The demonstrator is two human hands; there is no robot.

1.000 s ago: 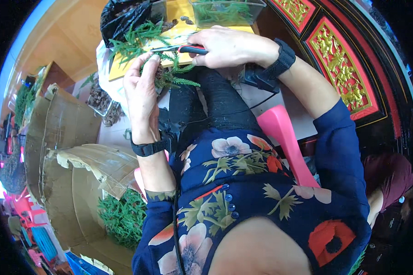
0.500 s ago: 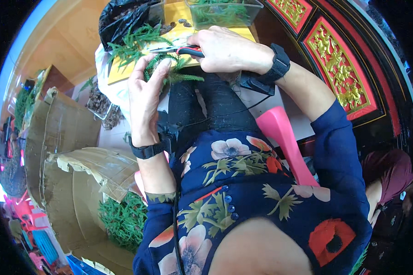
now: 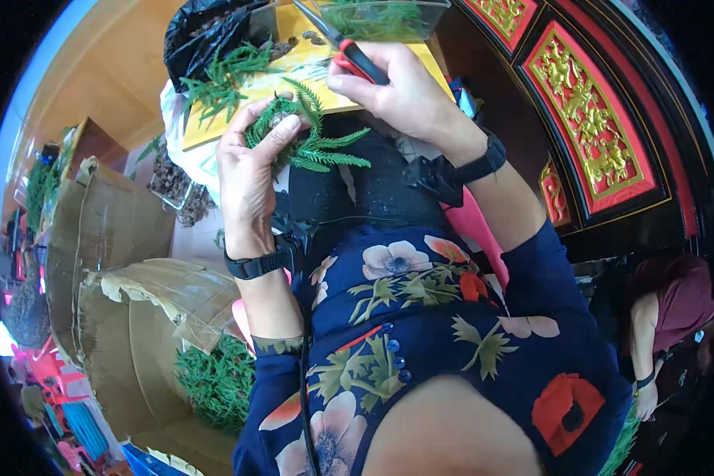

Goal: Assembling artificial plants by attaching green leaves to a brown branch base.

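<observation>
My left hand (image 3: 248, 165) is pinching the sprigs (image 3: 321, 147), the thumb pressing across their knotted middle while the fingertips are bracing from behind. My right hand (image 3: 395, 89) is wrapping round the handles of the pliers (image 3: 363, 62), so both hands are grasping something. The sprigs are lying down and to the left of my right hand, well apart from it, and the left is the nearer hand, already touching them. The pliers are slanting, their long axis running from the handles at lower right to the tip at upper left, so the tip is pointing away past the sprigs, toward the far side of the board (image 3: 198, 134). I cannot tell whether their jaws are meeting fully.

The sprigs are sitting over the near edge of the board, above my lap (image 3: 333, 186). Their long axis is running roughly left to right: the longer fronds are fanning out rightward from my thumb, one is rising steeply toward the board, and the shorter green is curling round behind my fingers. Up and to their left, a loose heap (image 3: 224, 83) is resting on the board beside the black bag (image 3: 189, 47).
</observation>
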